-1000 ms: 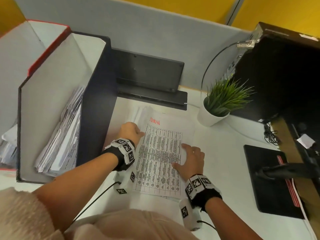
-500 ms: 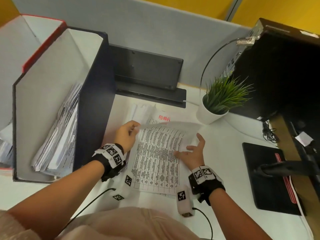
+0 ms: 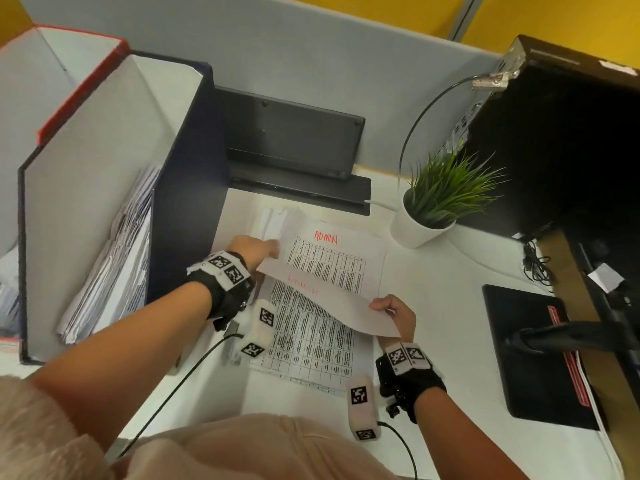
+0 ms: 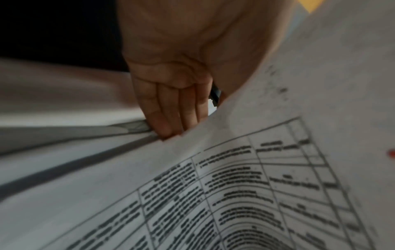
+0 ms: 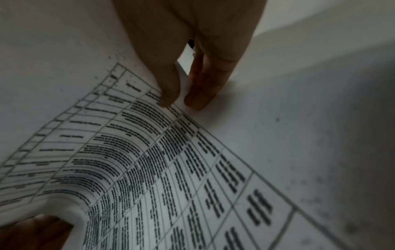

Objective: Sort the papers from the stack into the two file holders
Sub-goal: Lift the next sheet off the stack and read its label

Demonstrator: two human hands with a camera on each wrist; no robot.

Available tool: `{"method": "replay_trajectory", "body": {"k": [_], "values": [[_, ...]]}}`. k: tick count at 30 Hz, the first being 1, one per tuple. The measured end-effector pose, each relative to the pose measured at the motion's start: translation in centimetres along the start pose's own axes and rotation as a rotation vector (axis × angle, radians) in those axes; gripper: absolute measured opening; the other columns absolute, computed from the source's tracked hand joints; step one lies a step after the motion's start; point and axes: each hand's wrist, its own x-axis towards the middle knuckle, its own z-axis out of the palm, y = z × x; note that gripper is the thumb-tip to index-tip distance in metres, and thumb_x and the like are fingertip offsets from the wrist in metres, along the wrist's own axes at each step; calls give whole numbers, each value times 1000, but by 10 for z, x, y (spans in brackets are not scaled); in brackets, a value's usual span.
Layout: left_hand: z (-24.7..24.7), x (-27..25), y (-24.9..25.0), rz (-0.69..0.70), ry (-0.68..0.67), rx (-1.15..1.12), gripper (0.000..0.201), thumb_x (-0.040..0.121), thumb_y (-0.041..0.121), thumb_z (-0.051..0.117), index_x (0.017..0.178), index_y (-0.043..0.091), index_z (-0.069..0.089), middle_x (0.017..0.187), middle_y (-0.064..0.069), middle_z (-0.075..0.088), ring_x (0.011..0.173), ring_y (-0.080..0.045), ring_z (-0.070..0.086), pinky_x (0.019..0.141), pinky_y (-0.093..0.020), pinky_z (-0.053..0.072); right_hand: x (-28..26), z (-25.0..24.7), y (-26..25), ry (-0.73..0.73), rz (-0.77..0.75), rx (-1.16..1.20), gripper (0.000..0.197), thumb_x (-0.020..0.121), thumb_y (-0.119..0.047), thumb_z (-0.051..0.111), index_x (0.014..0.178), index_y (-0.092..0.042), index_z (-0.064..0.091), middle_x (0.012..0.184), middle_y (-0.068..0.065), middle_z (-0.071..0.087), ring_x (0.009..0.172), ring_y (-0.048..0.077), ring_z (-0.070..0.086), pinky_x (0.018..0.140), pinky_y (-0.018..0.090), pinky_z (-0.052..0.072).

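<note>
A white desk [image 3: 433,292] carries everything. Largest on it is a black computer tower [image 3: 571,140] at the right rear, then the dark blue file holder [image 3: 187,188] at the left, upright with papers leaning inside, and a red-edged file holder [image 3: 62,91] just beyond it. A black tray [image 3: 294,147] stands against the grey partition [image 3: 311,53] behind the paper stack [image 3: 311,344], which lies flat between the blue holder's wall and a potted plant [image 3: 436,199]. A black monitor base [image 3: 533,351] sits well to the right.

The top sheet [image 3: 332,292], headed ADMIN in red, is lifted and curled above the stack, hiding part of the page below. The left hand [image 3: 254,249] pinches its far left corner, fingers [image 4: 169,111] together under the edge. The right hand [image 3: 394,315] grips the near right edge, thumb and fingers [image 5: 203,88] closed across the paper.
</note>
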Motion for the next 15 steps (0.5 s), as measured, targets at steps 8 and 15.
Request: {"method": "replay_trajectory", "body": {"k": [8, 15], "values": [[10, 2, 0, 201, 32, 388, 25, 71, 23, 79, 93, 14, 70, 102, -3, 70, 77, -14, 60, 62, -22, 47, 1, 3, -1, 52, 43, 38, 53, 71, 19, 39, 28, -11, 46, 51, 5, 51, 44, 16, 51, 40, 13, 43], [13, -9, -9, 353, 53, 291, 35, 93, 21, 55, 119, -1, 56, 95, -14, 61, 86, -26, 62, 79, -35, 49, 7, 1, -5, 68, -219, -430, 39, 73, 17, 59, 48, -11, 49, 57, 7, 52, 53, 9, 51, 41, 6, 37]]}}
